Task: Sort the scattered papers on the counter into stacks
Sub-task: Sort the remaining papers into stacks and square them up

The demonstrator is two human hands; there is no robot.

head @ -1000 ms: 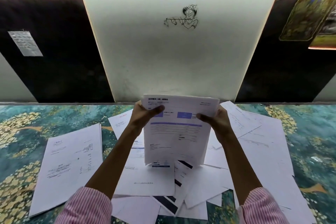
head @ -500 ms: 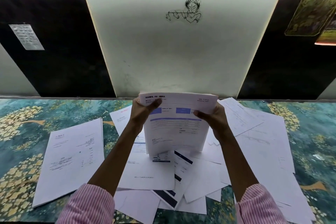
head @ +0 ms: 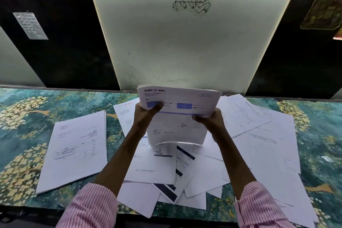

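You are holding a sheaf of papers [head: 177,118] upright at the centre of the frame, its lower edge bowing just above the loose sheets. Your left hand [head: 146,114] is gripping its left edge, with the thumb lying across a blue box on the top page. Your right hand [head: 211,122] is gripping its right edge, so the hands are apart, one on each side.

Below and to the right, scattered papers [head: 259,153] are lying overlapped at many angles, reaching towards the lower right corner. At centre left a squared stack [head: 74,152] is lying flat, just clear of the heap. Everything is resting on a counter [head: 22,116] patterned in teal with yellow blossoms.

Pink striped sleeves [head: 88,207] are showing at the bottom edge. A pale panel [head: 175,52] is filling the upper centre, bearing a small black line drawing [head: 192,0] of a figure with a flute.
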